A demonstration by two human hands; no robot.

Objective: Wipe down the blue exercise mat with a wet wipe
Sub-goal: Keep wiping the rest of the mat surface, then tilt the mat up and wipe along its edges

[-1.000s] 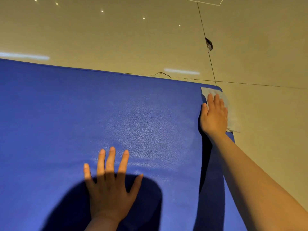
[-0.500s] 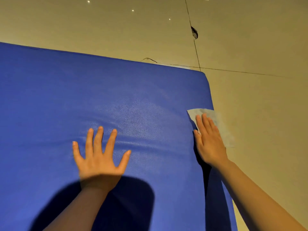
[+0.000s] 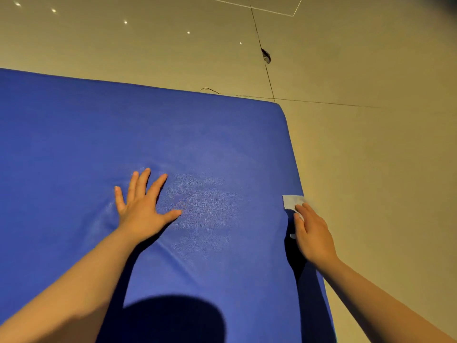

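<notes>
Tiled floor (image 3: 371, 169) under blue mat (image 3: 197, 144) — left hand (image 3: 141, 209) flat, right hand (image 3: 312, 238) pressing wipe (image 3: 291, 201).

A beige tiled floor (image 3: 371, 169) is seen, crossed by dark grout lines (image 3: 268, 75). A dark chip (image 3: 266, 56) is seen on one line, and a thin dark strand (image 3: 209, 89) lies nearby. Small light spots (image 3: 125, 22) are reflected at upper left.
</notes>
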